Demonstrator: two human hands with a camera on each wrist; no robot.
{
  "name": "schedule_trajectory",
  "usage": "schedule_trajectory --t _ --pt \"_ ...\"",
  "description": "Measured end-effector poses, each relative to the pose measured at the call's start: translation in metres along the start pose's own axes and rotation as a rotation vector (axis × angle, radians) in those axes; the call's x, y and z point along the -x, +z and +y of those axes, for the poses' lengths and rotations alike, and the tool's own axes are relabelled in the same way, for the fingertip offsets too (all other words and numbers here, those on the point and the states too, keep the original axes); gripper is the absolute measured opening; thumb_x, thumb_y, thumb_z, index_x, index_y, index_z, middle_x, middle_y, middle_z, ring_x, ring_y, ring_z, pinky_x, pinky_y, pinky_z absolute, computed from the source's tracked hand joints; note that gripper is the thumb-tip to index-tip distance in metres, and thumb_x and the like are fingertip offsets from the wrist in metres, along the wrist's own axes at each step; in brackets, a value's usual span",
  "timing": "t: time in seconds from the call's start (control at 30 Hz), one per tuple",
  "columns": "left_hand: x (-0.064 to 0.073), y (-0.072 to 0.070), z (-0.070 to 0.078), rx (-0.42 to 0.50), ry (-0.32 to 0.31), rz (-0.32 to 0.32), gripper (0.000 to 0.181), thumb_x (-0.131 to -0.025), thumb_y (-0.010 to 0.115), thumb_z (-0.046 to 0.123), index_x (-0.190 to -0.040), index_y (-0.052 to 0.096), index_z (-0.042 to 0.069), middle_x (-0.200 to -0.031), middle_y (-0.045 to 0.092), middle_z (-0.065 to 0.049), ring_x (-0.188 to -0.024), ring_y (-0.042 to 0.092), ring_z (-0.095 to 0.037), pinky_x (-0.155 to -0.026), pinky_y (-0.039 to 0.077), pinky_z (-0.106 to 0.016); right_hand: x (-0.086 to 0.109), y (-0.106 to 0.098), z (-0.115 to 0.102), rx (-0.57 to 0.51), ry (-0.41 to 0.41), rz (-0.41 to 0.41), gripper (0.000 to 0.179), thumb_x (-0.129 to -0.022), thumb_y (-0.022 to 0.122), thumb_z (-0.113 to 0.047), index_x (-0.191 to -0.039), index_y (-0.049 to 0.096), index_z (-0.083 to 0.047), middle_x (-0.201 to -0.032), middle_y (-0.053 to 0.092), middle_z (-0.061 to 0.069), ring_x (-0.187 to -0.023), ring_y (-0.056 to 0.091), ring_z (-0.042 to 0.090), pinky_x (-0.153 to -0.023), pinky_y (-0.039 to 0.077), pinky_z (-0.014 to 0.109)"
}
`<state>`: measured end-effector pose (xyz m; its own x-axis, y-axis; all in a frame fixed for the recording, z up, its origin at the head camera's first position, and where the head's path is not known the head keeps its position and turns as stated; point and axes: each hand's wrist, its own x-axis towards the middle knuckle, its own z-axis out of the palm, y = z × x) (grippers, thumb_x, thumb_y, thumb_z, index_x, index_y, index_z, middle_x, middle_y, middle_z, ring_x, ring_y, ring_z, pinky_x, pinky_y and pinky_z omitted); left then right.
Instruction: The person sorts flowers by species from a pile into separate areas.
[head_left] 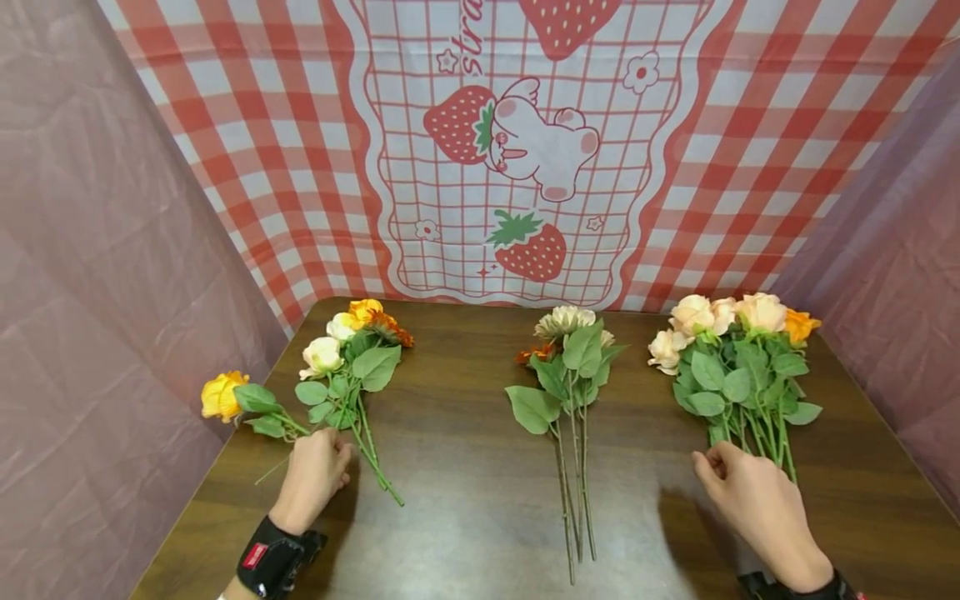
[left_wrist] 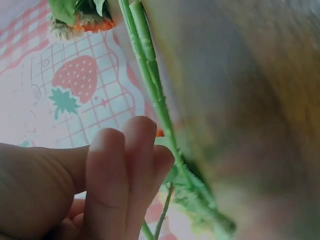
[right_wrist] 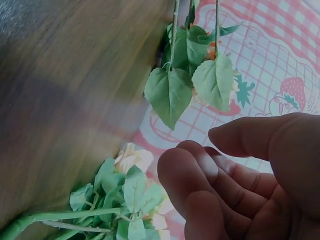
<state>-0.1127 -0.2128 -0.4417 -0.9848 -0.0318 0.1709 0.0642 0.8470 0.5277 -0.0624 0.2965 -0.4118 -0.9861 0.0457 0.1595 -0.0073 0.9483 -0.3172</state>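
Observation:
My left hand is at the left of the wooden table, its fingers curled and its thumb tucked behind them at the stem of a yellow rose. The stem's lower end is hidden by the hand. Just right of it lie white, yellow and orange flowers, whose green stems pass close by the fingertips in the left wrist view. My right hand is over the stems of a bunch of peach roses. Its thumb and loosely bent fingers are apart with nothing between them.
Between the hands lies a third group, cream and rust flowers with broad leaves and long thin stems pointing toward me. An orange flower is at the right bunch's edge. A checked strawberry cloth hangs behind the table; pink drapes flank it.

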Motion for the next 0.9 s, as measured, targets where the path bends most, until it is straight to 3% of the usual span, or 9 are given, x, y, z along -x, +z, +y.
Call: schedule_trajectory --t 0.13,0.33,0.4,0.7,0.9 --pt "0.005 -0.005 0.007 -0.061 0.113 0.112 0.019 -0.080 0.061 -0.001 -0.065 0.052 0.006 -0.047 0.056 -0.003 -0.036 0.047 -0.004 -0.035 0.043 -0.028 0.001 -0.001 -0.005 -0.007 -0.010 0.012 0.019 -0.089 0.056 -0.024 -0.078 0.060 -0.009 -0.055 0.053 -0.001 -0.043 0.040 0.013 -0.039 0.033 0.033" --pt "0.010 -0.007 0.025 -0.121 0.273 0.222 0.022 -0.077 0.064 -0.002 -0.065 0.049 0.007 -0.048 0.046 0.001 -0.041 0.043 -0.011 -0.035 0.040 -0.033 0.003 -0.003 -0.018 -0.027 -0.100 0.128 0.012 -0.084 0.061 -0.019 -0.077 0.062 -0.010 -0.054 0.056 -0.002 -0.040 0.040 0.008 -0.036 0.033 0.031" --pt "0.011 -0.005 0.030 -0.106 0.314 0.231 0.022 -0.076 0.066 -0.002 -0.065 0.050 0.007 -0.049 0.047 0.000 -0.042 0.043 -0.010 -0.035 0.040 -0.032 0.003 -0.002 -0.023 -0.032 -0.123 0.151 0.011 -0.083 0.062 -0.018 -0.075 0.061 -0.011 -0.054 0.056 -0.002 -0.040 0.040 0.007 -0.036 0.034 0.031" --pt "0.015 0.007 0.047 -0.041 0.497 0.229 0.018 -0.071 0.071 -0.002 -0.067 0.055 0.007 -0.052 0.058 0.001 -0.045 0.048 -0.004 -0.035 0.042 -0.021 0.005 0.002 -0.035 -0.042 -0.145 0.108 0.012 -0.084 0.063 -0.019 -0.074 0.061 -0.013 -0.053 0.053 -0.006 -0.041 0.039 0.006 -0.038 0.034 0.030" --pt "0.020 0.002 0.060 -0.009 0.585 0.293 0.017 -0.071 0.069 -0.002 -0.070 0.056 0.009 -0.055 0.060 0.003 -0.049 0.052 -0.003 -0.040 0.046 -0.020 0.007 0.004 -0.037 -0.033 -0.163 0.115 0.012 -0.083 0.063 -0.018 -0.073 0.058 -0.015 -0.050 0.044 -0.008 -0.040 0.035 0.007 -0.039 0.030 0.029"
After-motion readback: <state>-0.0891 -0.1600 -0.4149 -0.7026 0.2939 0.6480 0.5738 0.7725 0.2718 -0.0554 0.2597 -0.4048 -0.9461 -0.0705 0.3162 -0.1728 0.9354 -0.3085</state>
